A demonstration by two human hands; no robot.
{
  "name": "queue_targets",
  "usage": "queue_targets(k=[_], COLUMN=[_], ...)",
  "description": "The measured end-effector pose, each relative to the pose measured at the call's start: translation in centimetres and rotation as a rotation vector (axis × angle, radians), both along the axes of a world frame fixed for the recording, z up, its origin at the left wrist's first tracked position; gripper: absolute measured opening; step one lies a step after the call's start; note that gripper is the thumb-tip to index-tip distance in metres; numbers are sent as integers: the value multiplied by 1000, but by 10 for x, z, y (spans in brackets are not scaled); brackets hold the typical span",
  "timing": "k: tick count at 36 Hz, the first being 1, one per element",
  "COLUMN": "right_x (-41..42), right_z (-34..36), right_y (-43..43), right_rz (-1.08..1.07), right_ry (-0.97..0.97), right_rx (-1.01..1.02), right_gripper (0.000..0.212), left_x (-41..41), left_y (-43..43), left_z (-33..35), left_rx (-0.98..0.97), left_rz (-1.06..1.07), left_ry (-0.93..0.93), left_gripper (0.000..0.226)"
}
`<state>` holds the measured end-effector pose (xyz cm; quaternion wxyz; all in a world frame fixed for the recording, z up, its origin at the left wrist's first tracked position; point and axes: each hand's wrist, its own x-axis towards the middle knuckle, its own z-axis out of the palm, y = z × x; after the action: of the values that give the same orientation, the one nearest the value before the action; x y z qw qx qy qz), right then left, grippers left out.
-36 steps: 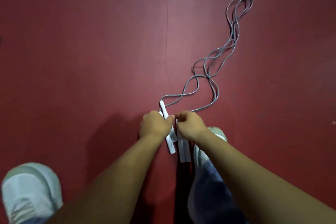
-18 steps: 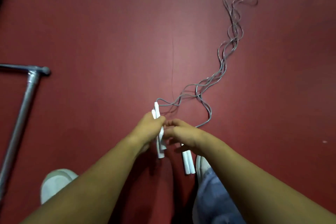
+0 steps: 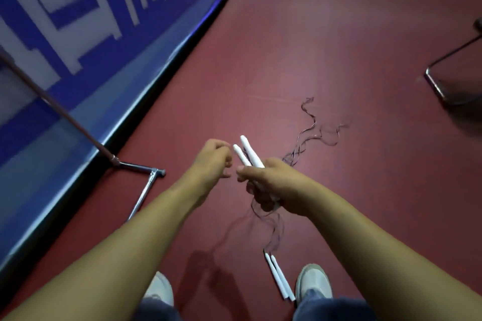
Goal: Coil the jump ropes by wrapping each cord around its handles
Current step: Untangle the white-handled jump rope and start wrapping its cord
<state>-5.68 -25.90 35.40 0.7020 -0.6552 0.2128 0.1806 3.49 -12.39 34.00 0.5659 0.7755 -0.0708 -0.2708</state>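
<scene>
My right hand (image 3: pixel 271 185) grips a pair of white jump rope handles (image 3: pixel 247 154) lifted off the floor, their tips pointing up and to the left. A thin grey cord (image 3: pixel 268 219) hangs in loops below that hand. My left hand (image 3: pixel 214 161) hovers just left of the handle tips with its fingers curled; whether it pinches any cord is too blurred to tell. A second pair of white handles (image 3: pixel 279 279) lies on the red floor (image 3: pixel 339 34) beside my right shoe (image 3: pixel 314 281). More tangled cord (image 3: pixel 310 135) trails across the floor beyond my hands.
A blue and white banner wall (image 3: pixel 78 21) runs along the left. A metal stand foot (image 3: pixel 146 185) lies on the floor at the lower left. A dark metal chair base (image 3: pixel 443 86) stands at the far right. My left shoe (image 3: pixel 159 289) is below.
The view has risen and swung toward the wall. One pair of handles has gone from my left hand at floor level into my right hand, lifted up. The other pair stays on the floor.
</scene>
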Motion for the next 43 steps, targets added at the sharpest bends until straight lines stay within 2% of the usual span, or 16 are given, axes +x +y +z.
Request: queue_targets(k=[2, 4, 6, 9, 11, 12, 18, 21, 24, 27, 30, 35, 37, 39, 41, 43], right_x=[-7, -13, -17, -22, -20, -19, -8, -3, 2, 4, 2, 3, 4, 6, 7, 7], right_z=[16, 25, 29, 27, 24, 22, 16, 16, 21, 21, 11, 7, 12, 16, 19, 19], right_y=[3, 6, 7, 4, 0, -3, -16, -23, -35, -42, -38, -37, -41, -45, -49, -51], right_rz=[68, 138, 199, 235, 200, 170, 21, -108, -271, -340, -319, -341, -393, -449, -499, -528], right_ry=[-40, -55, -55, -38, -39, -42, -111, -166, -226, -260, -229, -200, -208, -220, -228, -225], right_rx=[27, 82, 149, 229, 192, 150, 47, 70, 121, 143, 88, 91, 214, 327, 380, 400], right_gripper=[10, 9, 7, 14, 10, 6, 10, 8, 8, 9, 8, 10, 11, 10, 9, 15], left_x=[-3, -9, -14, -18, -16, -13, 11, 13, 15, 16, 13, -1, -9, -14, -15, -14], left_y=[18, 30, 35, 35, 35, 35, 34, 33, 34, 33, 24, 1, -6, -8, -7, -6], left_z=[9, 12, 12, 8, 6, 4, -2, -7, -11, -15, -20, 1, 7, 6, 3, 2], left_rx=[-78, -80, -115, -179, -205, -207, 33, 168, 275, 333, 240, -228, -250, -187, -73, -39], left_rz=[-32, -204, -266, -182, -136, -124, -162, -206, -249, -245, -164, -43, -89, -138, -185, -210], left_ry=[-54, -110, -119, -140, -154, -142, -256, -272, -281, -276, -222, 40, 54, -17, -133, -153], left_gripper=[65, 91, 81, 34, 8, 6, 24, 36, 37, 45, 48, 40, 44, 47, 48, 47])
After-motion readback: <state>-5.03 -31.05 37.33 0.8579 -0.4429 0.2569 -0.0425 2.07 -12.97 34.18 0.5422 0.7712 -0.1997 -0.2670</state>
